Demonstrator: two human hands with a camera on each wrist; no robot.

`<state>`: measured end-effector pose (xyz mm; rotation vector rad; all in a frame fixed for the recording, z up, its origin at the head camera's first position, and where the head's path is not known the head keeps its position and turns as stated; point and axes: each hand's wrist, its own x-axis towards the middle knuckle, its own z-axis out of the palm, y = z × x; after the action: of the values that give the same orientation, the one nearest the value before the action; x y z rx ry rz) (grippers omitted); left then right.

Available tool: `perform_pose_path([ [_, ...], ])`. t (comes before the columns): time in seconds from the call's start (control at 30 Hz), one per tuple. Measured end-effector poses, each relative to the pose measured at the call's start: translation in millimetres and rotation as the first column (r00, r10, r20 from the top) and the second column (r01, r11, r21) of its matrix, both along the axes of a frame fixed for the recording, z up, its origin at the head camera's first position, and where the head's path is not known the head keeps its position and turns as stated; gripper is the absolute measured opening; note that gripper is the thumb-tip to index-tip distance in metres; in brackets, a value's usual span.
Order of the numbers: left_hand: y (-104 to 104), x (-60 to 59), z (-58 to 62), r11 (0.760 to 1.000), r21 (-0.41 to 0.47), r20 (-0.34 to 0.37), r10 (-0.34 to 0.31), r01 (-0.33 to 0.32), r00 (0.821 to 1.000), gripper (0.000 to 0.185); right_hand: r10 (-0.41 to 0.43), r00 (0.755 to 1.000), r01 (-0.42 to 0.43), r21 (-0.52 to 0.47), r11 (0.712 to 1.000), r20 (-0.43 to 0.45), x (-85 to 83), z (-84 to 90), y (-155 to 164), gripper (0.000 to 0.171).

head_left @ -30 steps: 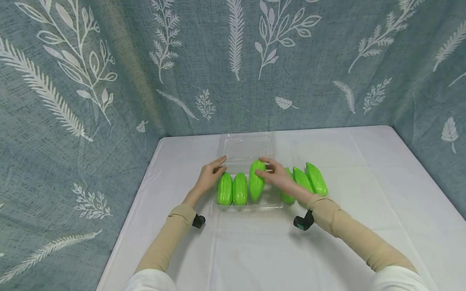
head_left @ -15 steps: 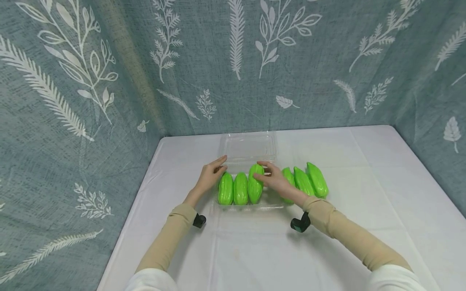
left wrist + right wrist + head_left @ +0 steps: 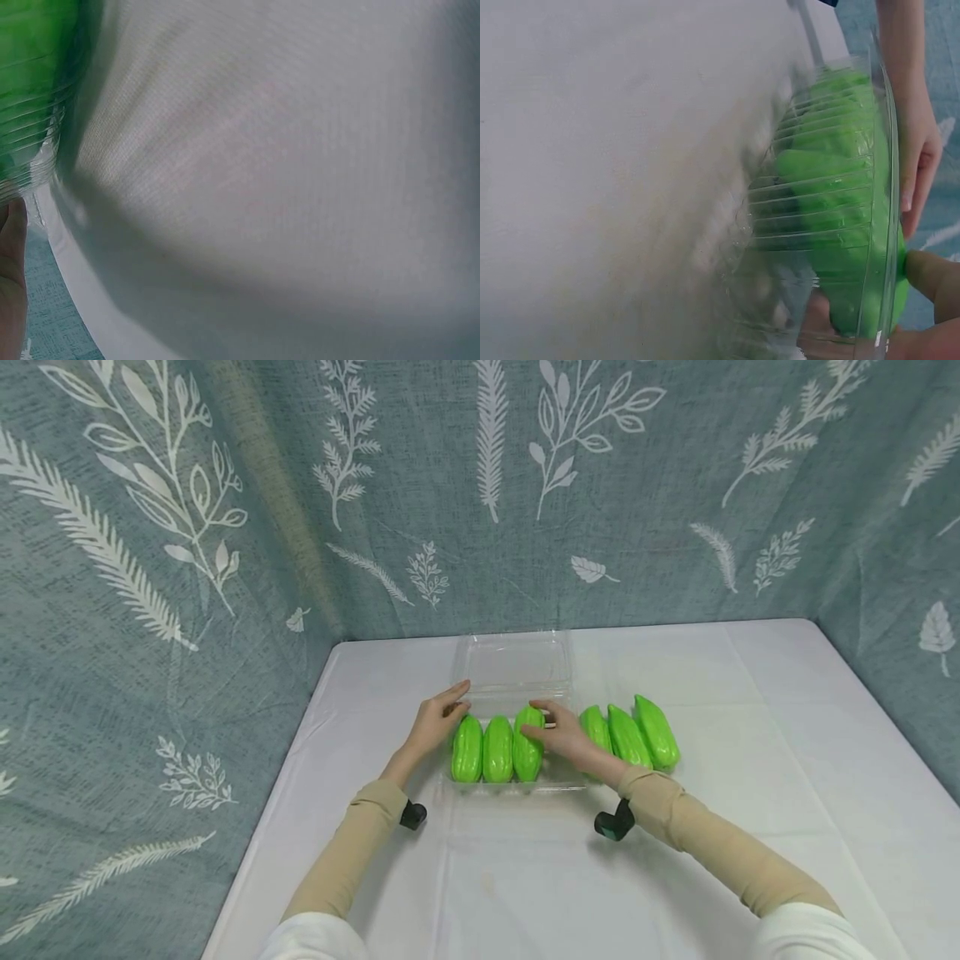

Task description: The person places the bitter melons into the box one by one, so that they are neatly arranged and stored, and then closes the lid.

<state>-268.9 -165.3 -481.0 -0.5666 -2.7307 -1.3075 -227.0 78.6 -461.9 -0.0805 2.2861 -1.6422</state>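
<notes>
My right hand [image 3: 564,731] holds a green ribbed gourd [image 3: 528,752] between thumb and fingers, inside a clear plastic clamshell box [image 3: 558,783]. The held gourd stands third in a row, close beside two like it, a middle gourd [image 3: 498,752] and a left gourd [image 3: 467,752]. My left hand [image 3: 435,722] is at the box's back left corner, thumb near the left gourd's top and a finger stretched out past it. In the left wrist view a fingertip meets the ribbed plastic wall. Through that wall in the right wrist view the green gourds [image 3: 832,202] show.
Several more things lie about the box: its clear lid [image 3: 513,660] is folded back behind it, and three loose green gourds [image 3: 628,739] lie to the right, partly behind my right forearm. A white cloth [image 3: 510,877] covers the table. Patterned blue-grey curtains [image 3: 517,577] rise behind and left.
My right hand has brought the held gourd lower into the box, from tilted and raised to lined up beside the middle one. My left hand has stayed at the corner.
</notes>
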Motion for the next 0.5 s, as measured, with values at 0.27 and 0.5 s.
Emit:
perform_pose_path([
  [0.27, -0.6, -0.1, -0.5, 1.0, -0.001, -0.007, -0.009, 0.009, 1.0, 0.044, -0.002, 1.0, 0.002, 0.071, 0.997, 0.002, -0.8, -2.9, -3.4, 0.06],
  [0.5, -0.7, -0.8, -1.7, 1.0, -0.003, -0.009, -0.012, 0.012, 1.0, 0.044, -0.002, 0.999, 0.006, 0.135, 0.991, -0.034, 0.6, -3.7, -5.9, 0.061],
])
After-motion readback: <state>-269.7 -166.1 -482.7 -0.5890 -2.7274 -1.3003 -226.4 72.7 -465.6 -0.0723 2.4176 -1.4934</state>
